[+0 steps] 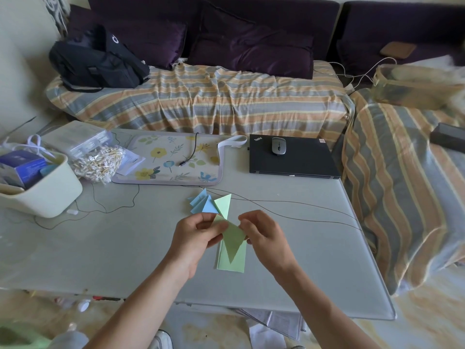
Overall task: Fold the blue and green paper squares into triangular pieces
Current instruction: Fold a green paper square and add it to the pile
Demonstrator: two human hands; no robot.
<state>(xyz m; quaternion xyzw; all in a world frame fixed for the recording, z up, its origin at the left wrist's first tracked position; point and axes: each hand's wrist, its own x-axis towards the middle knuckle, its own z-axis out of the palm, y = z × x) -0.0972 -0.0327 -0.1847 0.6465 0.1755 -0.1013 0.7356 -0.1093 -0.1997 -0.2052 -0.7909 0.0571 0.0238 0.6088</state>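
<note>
Both hands, left hand (pixel 195 234) & right hand (pixel 261 233), pinch green paper piece (pixel 232 239) above bench (pixel 314 248) center, finished triangles (pixel 210 204) at 12 o'clock; align edges, crease firm.

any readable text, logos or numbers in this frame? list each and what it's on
"ThinkPad": on the lid of the closed black laptop, near its far left corner.
White logo mark on the black backpack: a ring shape, no letters readable.
Print on the blue box in the cream bin: too blurred to read.
Print on the paper slip beside the cotton swabs: too small to read.
</note>
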